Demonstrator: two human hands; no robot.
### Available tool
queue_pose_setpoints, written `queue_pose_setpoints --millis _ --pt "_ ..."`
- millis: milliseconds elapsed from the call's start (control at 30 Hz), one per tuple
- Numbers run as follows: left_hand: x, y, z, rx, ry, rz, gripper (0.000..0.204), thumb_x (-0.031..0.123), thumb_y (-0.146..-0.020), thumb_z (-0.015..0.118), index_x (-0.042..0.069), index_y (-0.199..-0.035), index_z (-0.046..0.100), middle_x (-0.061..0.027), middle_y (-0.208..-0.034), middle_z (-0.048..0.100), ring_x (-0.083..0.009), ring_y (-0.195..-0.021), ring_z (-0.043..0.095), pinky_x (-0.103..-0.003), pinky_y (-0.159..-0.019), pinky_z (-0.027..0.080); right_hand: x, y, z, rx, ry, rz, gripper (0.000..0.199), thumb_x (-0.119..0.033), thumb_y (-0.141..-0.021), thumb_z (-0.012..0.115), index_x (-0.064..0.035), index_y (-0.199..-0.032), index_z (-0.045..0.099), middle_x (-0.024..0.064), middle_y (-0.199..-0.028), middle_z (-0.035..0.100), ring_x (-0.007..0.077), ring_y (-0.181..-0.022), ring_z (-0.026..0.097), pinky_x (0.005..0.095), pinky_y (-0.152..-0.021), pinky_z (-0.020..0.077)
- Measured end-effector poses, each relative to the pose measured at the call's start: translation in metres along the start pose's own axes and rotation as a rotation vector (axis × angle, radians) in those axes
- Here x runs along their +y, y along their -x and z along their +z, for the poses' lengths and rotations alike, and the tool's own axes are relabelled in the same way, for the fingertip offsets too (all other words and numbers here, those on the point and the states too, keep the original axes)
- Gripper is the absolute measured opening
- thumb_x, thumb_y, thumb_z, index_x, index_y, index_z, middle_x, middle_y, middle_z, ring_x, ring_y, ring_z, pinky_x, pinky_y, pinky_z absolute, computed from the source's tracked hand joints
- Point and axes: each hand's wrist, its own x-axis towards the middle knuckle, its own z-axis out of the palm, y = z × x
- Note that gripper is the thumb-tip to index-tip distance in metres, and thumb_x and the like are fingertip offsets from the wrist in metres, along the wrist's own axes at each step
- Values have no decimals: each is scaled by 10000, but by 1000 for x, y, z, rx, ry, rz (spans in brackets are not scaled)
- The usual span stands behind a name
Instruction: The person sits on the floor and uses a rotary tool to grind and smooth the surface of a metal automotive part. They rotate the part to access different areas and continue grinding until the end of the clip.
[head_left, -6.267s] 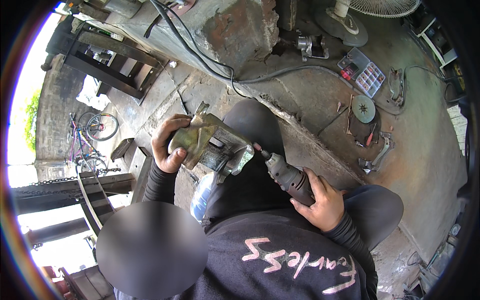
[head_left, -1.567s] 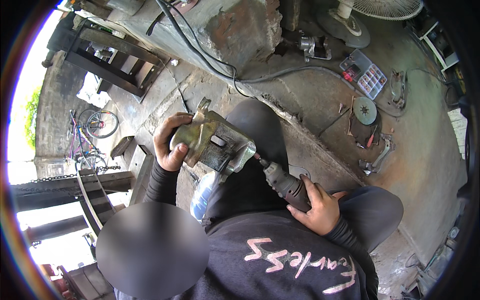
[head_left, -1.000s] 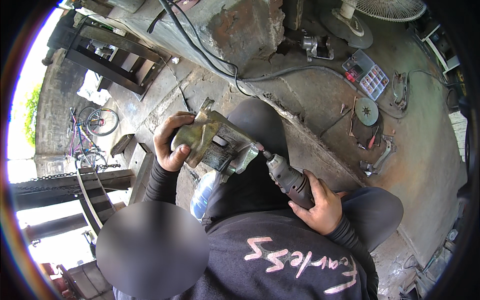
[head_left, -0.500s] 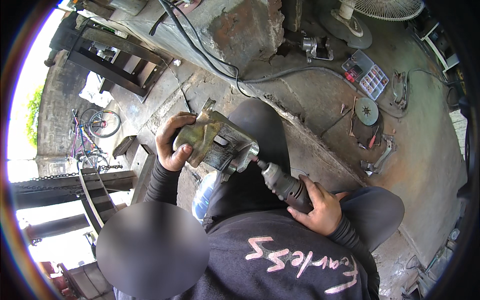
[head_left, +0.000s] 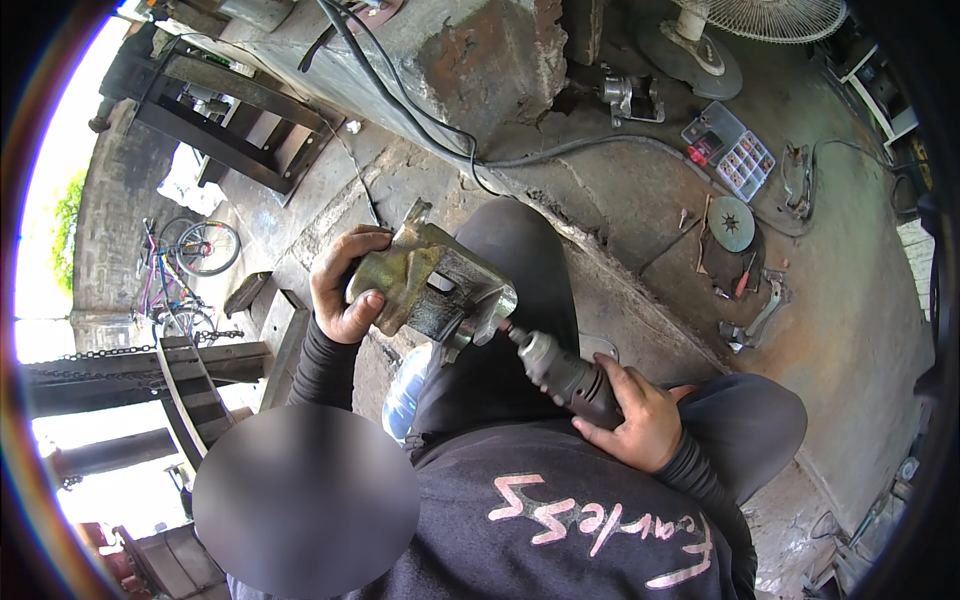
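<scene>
Over my left knee, a metal brake caliper [head_left: 418,275] with a worn yellowish body and a slot is gripped by my left hand [head_left: 345,285]. The thumb presses its near side and the fingers wrap around the far side, partly hidden. My right hand [head_left: 640,415] is closed round the dark body of a rotary grinder [head_left: 568,378]. The grinder's small reddish tip is right by the caliper's bright right-hand edge; I cannot tell whether they touch.
On the floor to the right lie an open parts box [head_left: 748,165], a round disc [head_left: 731,223], a red-handled screwdriver [head_left: 745,277] and a metal bracket [head_left: 760,315]. Another caliper [head_left: 634,98] sits near the fan [head_left: 690,50]. A thick hose [head_left: 590,143] crosses behind.
The grinder and my right hand have shifted very slightly left along the caliper's edge. My left hand and the caliper stay nearly still.
</scene>
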Motion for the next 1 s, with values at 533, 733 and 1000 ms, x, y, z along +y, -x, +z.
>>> queue_pose_setpoints --millis 533,733,1000 --pt "9 -7 3 5 -60 -9 695 542 -796 691 -74 -1112 637 -187 -1054 661 -278 -968 649 -356 -880 492 1 0 -5 -28 -18 -84 775 -369 -742 819 -18 -1368 526 148 -906 650 309 -753 675 386 -706 555" --pt "26 -26 7 -81 -108 -346 521 455 -870 647 -25 -1069 634 -114 -950 661 -193 -896 624 -319 -838 485 -2 6 -8 56 -105 35 783 -316 -745 826 12 -1378 500 185 -1009 668 337 -853 693 387 -762 558" --pt "37 -31 16 -85 -126 -362 377 355 -919 636 -2 -1039 642 -119 -882 665 -184 -824 626 -330 -798 503 -5 6 -6 109 -36 37 778 -310 -759 815 28 -1379 488 203 -1064 653 352 -871 695 387 -759 562"
